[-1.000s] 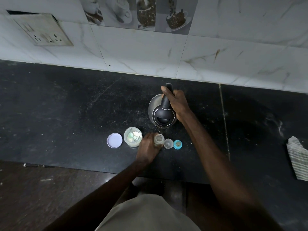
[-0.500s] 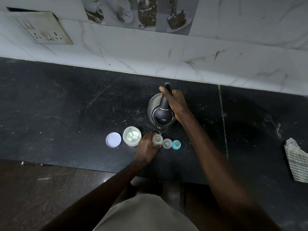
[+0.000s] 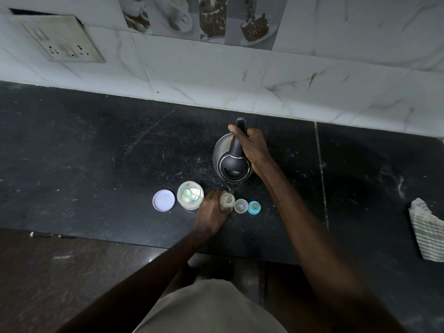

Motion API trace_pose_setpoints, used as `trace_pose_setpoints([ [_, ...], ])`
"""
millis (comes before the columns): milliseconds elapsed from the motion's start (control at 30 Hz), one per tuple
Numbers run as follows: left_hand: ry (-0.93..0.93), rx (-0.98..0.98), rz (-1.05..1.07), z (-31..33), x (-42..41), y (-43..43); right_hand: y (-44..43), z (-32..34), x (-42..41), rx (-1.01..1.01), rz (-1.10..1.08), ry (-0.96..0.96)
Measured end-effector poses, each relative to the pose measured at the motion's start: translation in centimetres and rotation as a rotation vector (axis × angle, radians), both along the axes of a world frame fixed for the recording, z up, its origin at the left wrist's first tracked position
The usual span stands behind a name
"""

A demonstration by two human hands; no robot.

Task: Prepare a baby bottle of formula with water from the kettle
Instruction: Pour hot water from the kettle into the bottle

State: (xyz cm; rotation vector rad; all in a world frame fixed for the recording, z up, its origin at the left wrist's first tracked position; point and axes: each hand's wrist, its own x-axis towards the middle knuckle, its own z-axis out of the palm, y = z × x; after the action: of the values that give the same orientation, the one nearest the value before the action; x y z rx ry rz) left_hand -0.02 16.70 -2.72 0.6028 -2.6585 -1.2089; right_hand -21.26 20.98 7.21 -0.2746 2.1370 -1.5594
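Almost nothing moved: the right hand (image 3: 252, 147) kept gripping the tilted kettle (image 3: 222, 150) by its handle, pouring water (image 3: 230, 188) into the open bottle (image 3: 227, 200), which the left hand (image 3: 211, 210) held upright near the counter's (image 3: 96, 152) front edge, so filling apparently continued.

Just one view, from a wide-angle camera worn on the head, facing forward and steeply down at close range, with the kettle (image 3: 233, 168) just right of centre and seen from above, lid toward the lens. Takes in the black counter (image 3: 96, 152) running well out to the left and right of the kettle, the tiled wall (image 3: 204, 75) beyond it with a socket plate (image 3: 64, 42) far up to its left, a striped cloth (image 3: 425, 231) well off to its right at the frame's edge, and the wearer's own clothing (image 3: 211, 308) below it, at the bottom edge, nearest the lens.
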Motion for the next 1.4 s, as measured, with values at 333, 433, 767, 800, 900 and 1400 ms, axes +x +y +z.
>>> trace_pose_setpoints([
  [333,0.009,-0.016,0.002,0.2,0.0,0.2,-0.2,0.0,-0.3,0.014,-0.007,0.018],
  [433,0.004,-0.013,0.005,0.0,0.0,0.1,-0.2,0.0,-0.3,0.005,-0.014,0.026],
  [767,0.004,-0.019,0.012,0.0,0.0,0.2,-0.2,-0.4,-1.2,-0.042,-0.071,-0.037],
  [800,0.005,-0.019,0.012,0.1,0.0,0.2,-0.2,-0.4,-1.2,-0.057,-0.073,-0.050],
  [900,0.003,-0.026,0.015,0.1,-0.1,0.2,-0.2,-0.4,-1.4,-0.098,-0.078,-0.085],
  [1400,-0.007,-0.018,0.016,-0.3,0.1,0.4,-1.4,-0.8,-4.7,-0.098,-0.021,-0.220],
])
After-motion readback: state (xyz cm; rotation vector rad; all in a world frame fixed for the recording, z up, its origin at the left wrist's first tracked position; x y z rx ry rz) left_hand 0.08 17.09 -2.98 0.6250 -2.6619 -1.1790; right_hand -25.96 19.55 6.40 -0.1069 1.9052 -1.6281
